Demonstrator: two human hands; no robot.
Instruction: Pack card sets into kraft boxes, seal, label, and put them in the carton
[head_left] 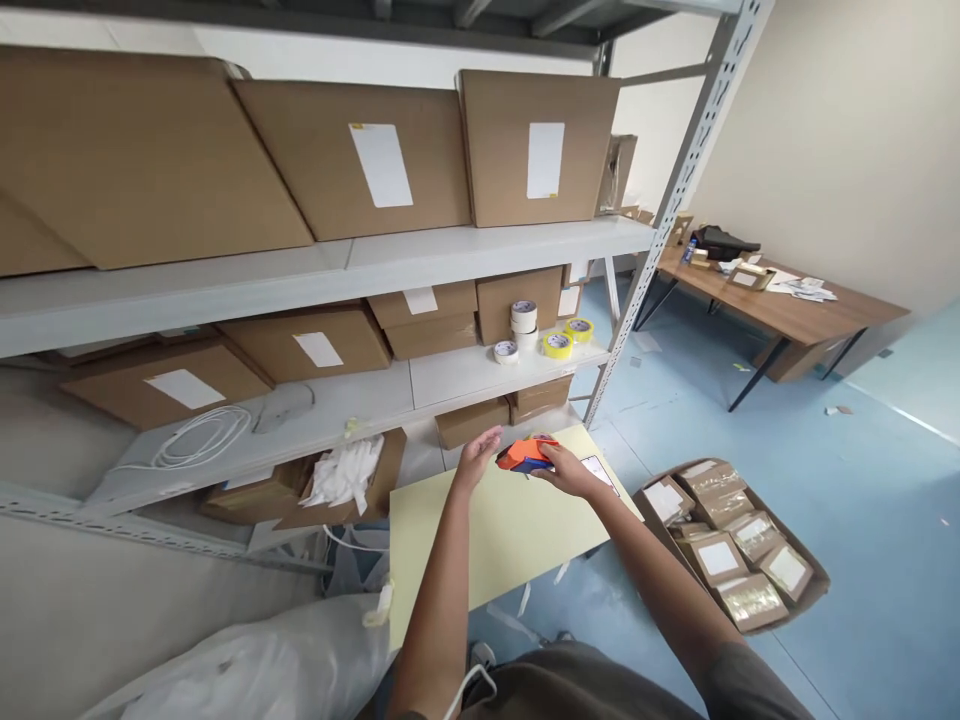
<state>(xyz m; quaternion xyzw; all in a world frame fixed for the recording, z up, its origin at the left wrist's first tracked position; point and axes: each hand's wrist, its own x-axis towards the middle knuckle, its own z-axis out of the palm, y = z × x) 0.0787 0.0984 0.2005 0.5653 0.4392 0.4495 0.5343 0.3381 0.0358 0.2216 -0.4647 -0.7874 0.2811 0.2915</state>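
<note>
My right hand (568, 470) is closed around an orange and blue tape dispenser (523, 454), held above a pale yellow tabletop (450, 545). Just left of the dispenser, my left hand (478, 458) has its fingers stretched out and holds nothing that I can see. A small gap seems to lie between those fingers and the dispenser. Partly behind my right wrist, a white rectangle with a dark border (598, 470) lies on the tabletop; its kind is unclear.
A metal shelf (480, 255) with cardboard boxes (540, 150) stands ahead. Tape rolls (557, 346) sit on its middle level. On the floor at right is a carton (817, 592) of small taped boxes. A brown desk (840, 310) stands farther back; a plastic bag (277, 660) is at lower left.
</note>
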